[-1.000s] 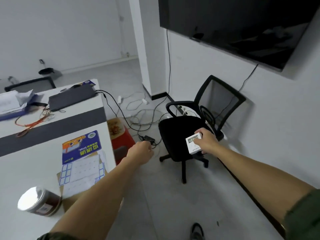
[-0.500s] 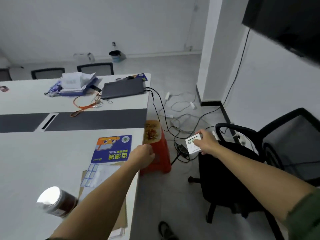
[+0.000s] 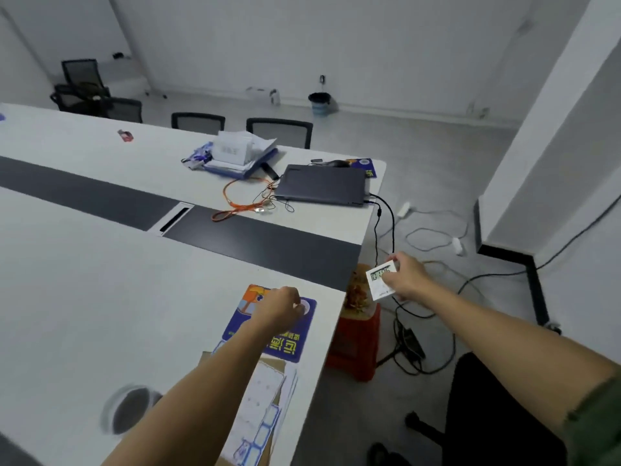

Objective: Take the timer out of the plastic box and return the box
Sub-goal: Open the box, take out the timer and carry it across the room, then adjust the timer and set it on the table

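Observation:
My right hand [image 3: 405, 276] holds a small white timer [image 3: 379, 280] with a digital display, out over the floor just past the right end of the white table [image 3: 100, 297]. My left hand [image 3: 280, 307] is a closed fist with nothing seen in it, hovering over a blue leaflet [image 3: 285, 341] near the table's right edge. No plastic box shows in this view.
A red stool [image 3: 356, 344] stands by the table's end, with cables and a power brick on the floor. A closed laptop [image 3: 322, 190], orange cord, papers and a jar [image 3: 131, 408] lie on the table. A black chair [image 3: 497, 415] is at lower right.
My view has swung left from the black chair to the table. Both hands moved with it; the left fist is now over the blue leaflet, the right still grips the timer.

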`<action>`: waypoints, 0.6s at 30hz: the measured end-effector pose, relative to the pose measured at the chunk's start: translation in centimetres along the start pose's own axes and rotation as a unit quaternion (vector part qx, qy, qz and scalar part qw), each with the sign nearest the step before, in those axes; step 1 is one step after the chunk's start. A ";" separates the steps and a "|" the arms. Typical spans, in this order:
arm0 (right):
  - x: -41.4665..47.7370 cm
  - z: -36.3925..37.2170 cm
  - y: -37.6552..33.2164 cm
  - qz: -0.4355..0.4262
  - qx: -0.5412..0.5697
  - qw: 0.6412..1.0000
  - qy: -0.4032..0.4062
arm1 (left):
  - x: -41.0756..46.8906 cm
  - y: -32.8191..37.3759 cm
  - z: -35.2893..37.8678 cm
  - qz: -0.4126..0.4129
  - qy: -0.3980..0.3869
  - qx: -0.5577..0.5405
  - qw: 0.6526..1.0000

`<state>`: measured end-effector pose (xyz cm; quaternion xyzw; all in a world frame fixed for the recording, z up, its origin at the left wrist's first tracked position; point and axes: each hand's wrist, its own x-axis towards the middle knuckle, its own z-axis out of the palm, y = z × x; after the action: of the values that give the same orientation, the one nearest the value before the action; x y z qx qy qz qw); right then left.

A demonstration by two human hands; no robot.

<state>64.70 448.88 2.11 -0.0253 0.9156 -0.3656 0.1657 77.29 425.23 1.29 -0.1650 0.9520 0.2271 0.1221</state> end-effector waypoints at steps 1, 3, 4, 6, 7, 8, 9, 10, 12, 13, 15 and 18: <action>1.4 0.8 -0.7 -0.009 -0.007 1.000 -0.017 | 0.6 -0.6 -0.1 -0.018 0.001 -0.010 1.000; 4.5 2.3 -2.3 -0.032 -0.003 0.998 -0.054 | 2.0 -1.8 -0.7 -0.049 0.011 -0.022 0.998; 6.0 2.9 -3.0 -0.042 0.002 0.997 -0.070 | 2.6 -2.2 -1.1 -0.061 0.015 -0.024 0.998; 9.4 4.3 -4.9 -0.067 0.001 0.992 -0.105 | 4.1 -3.3 -1.8 -0.096 0.029 -0.034 0.994; 11.1 5.0 -6.2 -0.083 -0.008 0.989 -0.123 | 4.8 -3.7 -2.3 -0.119 0.038 -0.038 0.991; 12.2 5.4 -7.3 -0.098 -0.019 0.985 -0.138 | 5.3 -4.0 -2.7 -0.143 0.046 -0.044 0.988; 13.6 5.8 -8.9 -0.112 -0.028 0.981 -0.157 | 6.0 -4.3 -3.1 -0.174 0.055 -0.056 0.982; 15.0 6.1 -10.4 -0.128 -0.035 0.975 -0.179 | 6.6 -4.5 -3.7 -0.200 0.067 -0.070 0.975; 17.1 7.0 -12.8 -0.157 -0.053 0.964 -0.208 | 7.3 -4.8 -4.3 -0.238 0.079 -0.090 0.964; 17.9 7.5 -14.0 -0.169 -0.059 0.959 -0.218 | 7.5 -5.0 -4.5 -0.252 0.088 -0.100 0.958; 19.0 8.6 -16.0 -0.188 -0.077 0.949 -0.242 | 7.4 -5.4 -4.6 -0.279 0.108 -0.118 0.947; 19.1 11.0 -18.6 -0.219 -0.093 0.929 -0.282 | 5.9 -6.2 -4.6 -0.325 0.124 -0.155 0.925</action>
<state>48.80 424.79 1.79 -0.3427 0.8327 -0.2840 0.3293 73.43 416.33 1.00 -0.5091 0.8068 0.2969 0.0428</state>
